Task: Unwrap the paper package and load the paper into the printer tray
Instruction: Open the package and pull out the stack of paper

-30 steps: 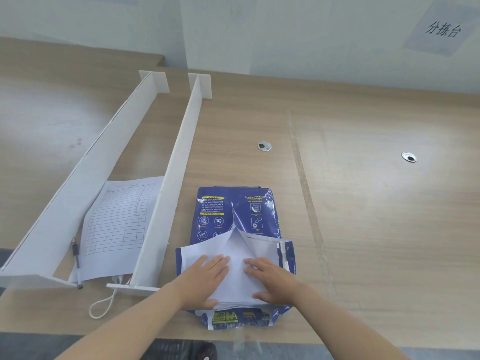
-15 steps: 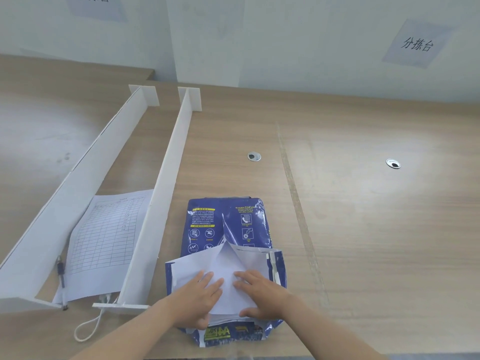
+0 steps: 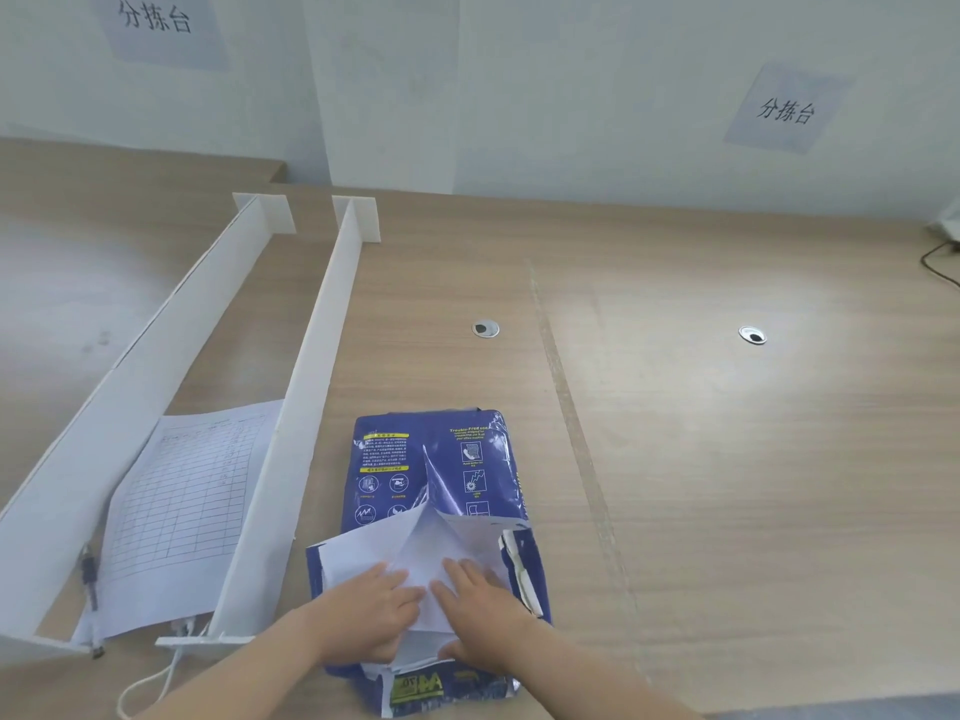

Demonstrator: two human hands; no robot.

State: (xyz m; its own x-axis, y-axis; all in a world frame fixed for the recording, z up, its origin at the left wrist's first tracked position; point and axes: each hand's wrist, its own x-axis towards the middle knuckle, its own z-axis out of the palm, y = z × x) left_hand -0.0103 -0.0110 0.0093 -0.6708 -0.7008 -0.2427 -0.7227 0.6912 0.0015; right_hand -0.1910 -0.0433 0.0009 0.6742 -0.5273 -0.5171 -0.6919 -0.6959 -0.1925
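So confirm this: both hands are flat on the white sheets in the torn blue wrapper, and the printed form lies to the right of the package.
Wrong side. In the head view the printed form lies left of the blue wrapper, between the white dividers. The left hand and right hand do rest flat on the white sheets.

Pale, plain wall (image 3: 571, 96) across the back, with two paper signs taped to it: one sign (image 3: 161, 23) upper left, another sign (image 3: 787, 109) tilted on the right, both printed with dark characters. Below runs a wood-grain tabletop (image 3: 727, 459), a seam (image 3: 566, 407) running front to back where two sections meet. Two round silver cable grommets sit in it, one grommet (image 3: 485, 328) just left of the seam, the other grommet (image 3: 752, 335) well to the right, where light pools brightly. Two long white divider boards stand on edge on the left: the outer board (image 3: 130, 397), the inner board (image 3: 311, 397). A dark cable (image 3: 937, 265) curls in at the far right edge.
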